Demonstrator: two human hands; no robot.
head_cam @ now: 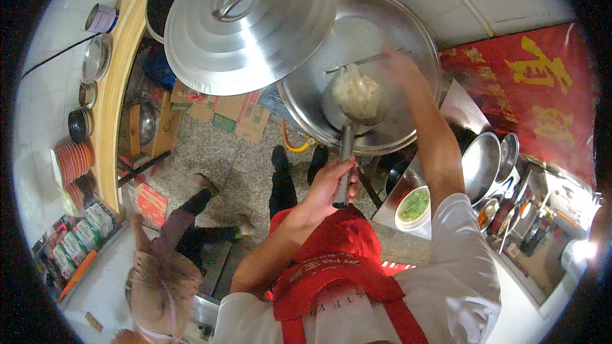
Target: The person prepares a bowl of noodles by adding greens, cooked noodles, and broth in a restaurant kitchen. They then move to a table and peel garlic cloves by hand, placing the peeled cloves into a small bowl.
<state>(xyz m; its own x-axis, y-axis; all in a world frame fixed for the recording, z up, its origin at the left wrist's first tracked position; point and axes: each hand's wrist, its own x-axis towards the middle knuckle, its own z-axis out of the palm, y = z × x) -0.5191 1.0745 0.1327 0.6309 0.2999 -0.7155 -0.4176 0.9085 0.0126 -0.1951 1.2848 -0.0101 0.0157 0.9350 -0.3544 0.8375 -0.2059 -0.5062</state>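
My left hand [330, 184] grips the thick metal handle [346, 162] of a round, dark-rimmed scoop [366, 118]. Pale wide noodles [356, 93] fill the scoop, which I hold over a big steel pot [306, 126] with cloudy liquid [363, 33] in it. My right hand [399, 67], blurred, holds chopsticks [351, 64] just above the noodles, and a few strands rise to them. A large metal lid [267, 43] with a strap handle overlaps the pot's left side.
A bowl of chopped greens [413, 205] stands on a steel counter [389, 200] at the right, by metal bowls [480, 167]. On the left, a wooden shelf [112, 105] bears stacked orange dishes [74, 157] and tins. Another person [162, 272] is at lower left. Flattened cardboard [239, 112] and a yellow hose [296, 148] are below.
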